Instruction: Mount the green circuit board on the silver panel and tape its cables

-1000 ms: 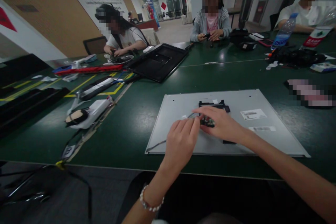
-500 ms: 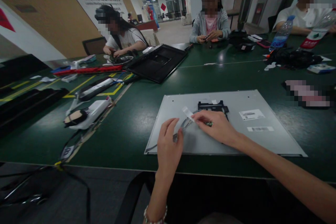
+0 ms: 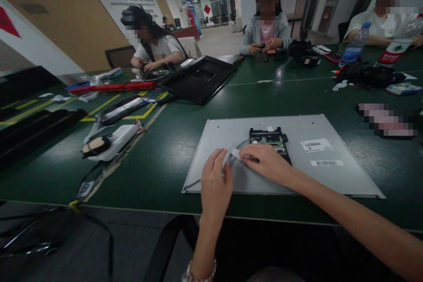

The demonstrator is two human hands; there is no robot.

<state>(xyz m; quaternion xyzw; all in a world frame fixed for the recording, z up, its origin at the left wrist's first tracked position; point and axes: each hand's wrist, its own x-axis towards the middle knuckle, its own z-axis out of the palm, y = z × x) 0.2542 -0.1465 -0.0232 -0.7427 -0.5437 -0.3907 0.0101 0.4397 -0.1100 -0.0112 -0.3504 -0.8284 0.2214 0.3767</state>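
Along the right edge of the metal panel (image 3: 343, 174), there is room to pass. A black bracket (image 3: 261, 133) blocks the middle; gray cables (image 3: 243, 143) clutter the left.

On my feed, a tag (image 3: 86, 189) near the table edge (image 3: 139, 202) reads B or 8; the wall sign (image 3: 127, 0), bottle labels (image 3: 350, 55) and the panel's (image 3: 299, 125) stickers (image 3: 316, 145) stay too blurred for me.

One white strip (image 3: 235, 152); one pale panel (image 3: 228, 132), two printed labels (image 3: 316, 145) on it; two bottles (image 3: 356, 44); three co-workers (image 3: 267, 31).
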